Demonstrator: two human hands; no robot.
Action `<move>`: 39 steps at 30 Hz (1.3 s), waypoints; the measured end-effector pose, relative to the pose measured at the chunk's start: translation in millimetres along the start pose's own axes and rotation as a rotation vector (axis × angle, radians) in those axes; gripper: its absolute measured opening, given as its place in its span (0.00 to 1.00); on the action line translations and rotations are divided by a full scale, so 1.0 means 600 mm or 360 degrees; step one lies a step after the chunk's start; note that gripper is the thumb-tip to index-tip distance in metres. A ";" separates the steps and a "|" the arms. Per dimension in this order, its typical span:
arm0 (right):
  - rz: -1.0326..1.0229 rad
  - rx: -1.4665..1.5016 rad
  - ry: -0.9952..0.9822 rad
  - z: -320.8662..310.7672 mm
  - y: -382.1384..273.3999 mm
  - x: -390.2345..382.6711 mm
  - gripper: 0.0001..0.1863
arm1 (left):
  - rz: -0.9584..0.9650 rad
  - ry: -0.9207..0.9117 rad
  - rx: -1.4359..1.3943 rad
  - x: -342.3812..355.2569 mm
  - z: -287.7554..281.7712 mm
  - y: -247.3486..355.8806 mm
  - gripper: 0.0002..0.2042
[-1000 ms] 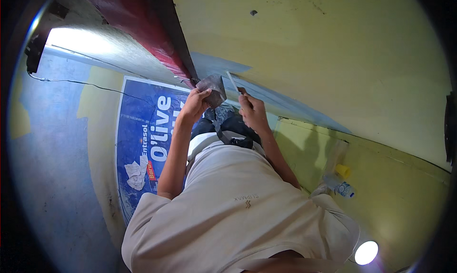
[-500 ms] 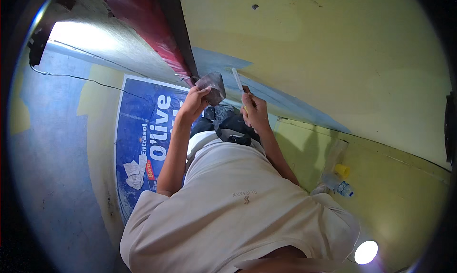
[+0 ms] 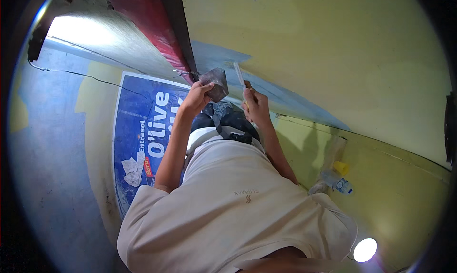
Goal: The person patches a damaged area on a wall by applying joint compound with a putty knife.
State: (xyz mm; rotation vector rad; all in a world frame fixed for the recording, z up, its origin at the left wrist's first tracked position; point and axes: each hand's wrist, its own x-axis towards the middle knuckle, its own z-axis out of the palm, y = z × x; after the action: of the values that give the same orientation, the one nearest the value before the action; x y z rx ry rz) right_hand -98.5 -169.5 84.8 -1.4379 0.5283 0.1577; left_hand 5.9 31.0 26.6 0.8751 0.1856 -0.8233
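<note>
In the head view my left hand (image 3: 197, 98) is closed on a dark grey, flat, squarish piece (image 3: 216, 85), which looks like a scraper plate, close beside the lower end of a red panel (image 3: 159, 30) with a dark edge. My right hand (image 3: 256, 106) grips a slim, pale tool (image 3: 238, 73) with a yellowish handle, its pale end pointing up and slightly left. The tool is apart from the plate, a little to its right.
A yellow wall (image 3: 333, 44) with a blue band fills the upper right. A blue poster (image 3: 131, 106) and a loose wire (image 3: 85, 74) are at left. A yellow cup (image 3: 341, 167), plastic bottle (image 3: 343, 185) and round lamp (image 3: 365, 249) sit at right.
Both hands, with the plate and tool, have shifted slightly upward in the picture. The tool stands a little more upright, and the surroundings have shifted slightly too.
</note>
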 end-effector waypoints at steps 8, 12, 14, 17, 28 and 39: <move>-0.0035 -0.0242 -0.0066 0.008 -0.018 0.005 0.20 | 0.0024 -0.0031 -0.0019 0.009 0.000 0.000 0.16; -0.0036 -0.0250 0.0031 0.002 -0.028 -0.004 0.19 | 0.0022 -0.0021 0.0001 0.005 0.017 0.008 0.15; -0.0220 -0.0484 -0.0006 0.013 -0.013 0.022 0.20 | 0.0009 -0.0020 -0.0022 -0.001 0.019 0.009 0.15; -0.0316 -0.0463 0.0034 0.008 -0.008 0.021 0.19 | 0.0025 -0.0014 0.0019 0.003 0.017 0.005 0.17; 0.0039 -0.0148 -0.0080 -0.013 -0.012 -0.018 0.20 | 0.0043 0.0029 -0.0055 -0.019 0.005 0.002 0.16; 0.0083 -0.0189 0.0096 -0.018 -0.021 -0.023 0.20 | 0.0032 0.0079 -0.0021 -0.020 0.004 0.001 0.17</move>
State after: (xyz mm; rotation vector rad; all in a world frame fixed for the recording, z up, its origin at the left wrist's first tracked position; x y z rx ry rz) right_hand -108.2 -179.2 101.5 -1.5490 0.6148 0.1901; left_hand -2.2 36.6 34.1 0.8841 0.2252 -0.7817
